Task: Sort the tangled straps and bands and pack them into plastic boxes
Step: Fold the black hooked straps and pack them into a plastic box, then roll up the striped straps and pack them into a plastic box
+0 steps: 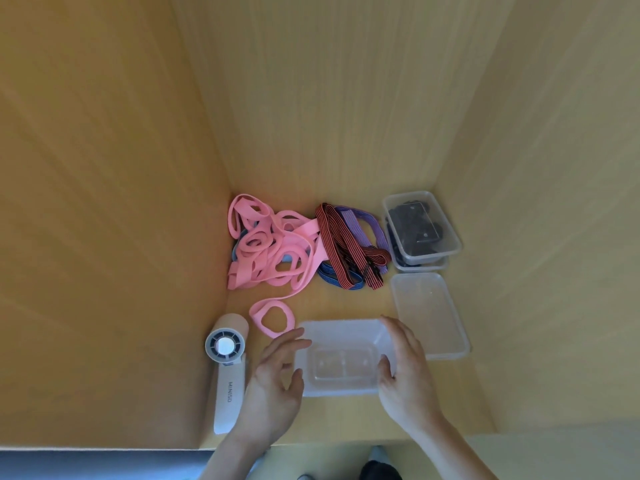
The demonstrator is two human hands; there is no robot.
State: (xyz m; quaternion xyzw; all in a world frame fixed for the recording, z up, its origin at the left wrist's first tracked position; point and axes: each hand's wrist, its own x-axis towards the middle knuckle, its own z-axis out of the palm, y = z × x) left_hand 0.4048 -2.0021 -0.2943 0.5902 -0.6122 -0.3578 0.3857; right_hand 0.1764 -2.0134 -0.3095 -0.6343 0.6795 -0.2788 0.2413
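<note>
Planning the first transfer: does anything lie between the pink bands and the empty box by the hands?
Nothing visible blocks it. The pink bands lie behind the empty box, with bare surface between; one pink loop trails toward the box's left corner. The fan lies off to the left, the striped straps to the pile's right.

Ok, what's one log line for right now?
stage: empty clear box in front | left hand open beside it | right hand open at its right edge | pink bands unpacked

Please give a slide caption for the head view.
The left hand and right hand flank an empty clear box; tangled pink bands and striped straps lie behind.
</note>
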